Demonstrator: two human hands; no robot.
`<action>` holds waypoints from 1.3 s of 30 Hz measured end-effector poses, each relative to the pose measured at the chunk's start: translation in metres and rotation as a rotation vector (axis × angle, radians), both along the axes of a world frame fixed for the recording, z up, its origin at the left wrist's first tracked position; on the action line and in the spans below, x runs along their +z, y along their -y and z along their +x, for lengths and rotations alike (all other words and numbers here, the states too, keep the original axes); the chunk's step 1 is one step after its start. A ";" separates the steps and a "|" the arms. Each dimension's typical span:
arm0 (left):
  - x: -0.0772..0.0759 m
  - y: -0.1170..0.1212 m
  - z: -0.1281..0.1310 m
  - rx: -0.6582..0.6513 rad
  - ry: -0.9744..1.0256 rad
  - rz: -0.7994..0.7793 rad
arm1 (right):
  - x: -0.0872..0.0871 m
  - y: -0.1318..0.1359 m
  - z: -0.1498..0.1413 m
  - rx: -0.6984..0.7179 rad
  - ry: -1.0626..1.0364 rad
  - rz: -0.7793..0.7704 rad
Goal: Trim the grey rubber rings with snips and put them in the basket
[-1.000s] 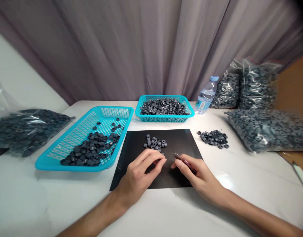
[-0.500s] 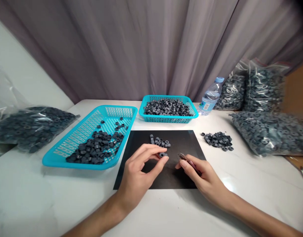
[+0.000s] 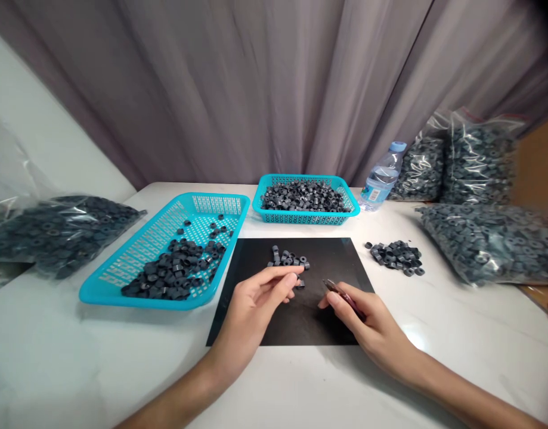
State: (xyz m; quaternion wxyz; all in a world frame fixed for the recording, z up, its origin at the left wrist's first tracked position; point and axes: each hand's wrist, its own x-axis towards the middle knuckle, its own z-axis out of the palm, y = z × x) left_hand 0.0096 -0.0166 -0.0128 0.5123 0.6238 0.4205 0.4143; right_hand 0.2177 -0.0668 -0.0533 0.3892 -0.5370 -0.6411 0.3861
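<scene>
A: Head view, left hand [image 3: 251,307]?
B: Thumb and index brought together over black mat [image 3: 336,256]. Can't tell if anything's pinched. One grey ring [image 3: 302,285] just beside fingertips.
A: Right hand [image 3: 370,316]?
B: Gripping slim pointed tool [image 3: 347,296], tip clear of the rings.
A: Other parts?
B: Ring cluster [image 3: 286,259] on mat, beyond left fingers. More in both blue baskets [image 3: 197,302].

The white surface [image 3: 300,387] carries a black mat [image 3: 307,319] and 2 turquoise baskets [image 3: 139,302], the larger at the mat's left, the smaller basket [image 3: 306,213] behind it. A bottle [image 3: 380,182] stands beside the smaller basket, dark rings [image 3: 396,257] lie heaped right of the mat, and filled bags [image 3: 492,244] rest toward both sides.
</scene>
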 end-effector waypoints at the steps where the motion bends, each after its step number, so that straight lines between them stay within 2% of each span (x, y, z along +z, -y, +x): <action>1: 0.001 -0.001 0.000 -0.008 0.040 -0.075 | 0.000 0.000 0.000 0.001 -0.001 -0.002; 7: 0.002 -0.002 0.000 -0.029 0.296 -0.431 | -0.003 0.001 0.001 -0.001 0.007 -0.002; 11: 0.005 -0.001 0.001 -0.030 0.368 -0.533 | -0.002 0.000 0.000 -0.001 -0.004 0.005; 21: 0.004 -0.002 -0.002 0.001 0.355 -0.546 | -0.003 0.002 0.001 -0.008 0.002 -0.007; 28: 0.009 -0.002 -0.004 -0.011 0.482 -0.506 | -0.004 0.001 0.000 -0.003 0.005 0.000; 33: 0.012 -0.002 -0.003 -0.031 0.580 -0.559 | -0.005 0.002 0.000 0.001 0.004 -0.002; 35: 0.021 -0.007 -0.008 0.045 0.630 -0.573 | -0.006 0.002 0.000 0.001 0.003 -0.011; 39: 0.048 -0.022 -0.025 0.376 0.783 -0.455 | -0.006 0.001 -0.001 0.006 -0.007 -0.033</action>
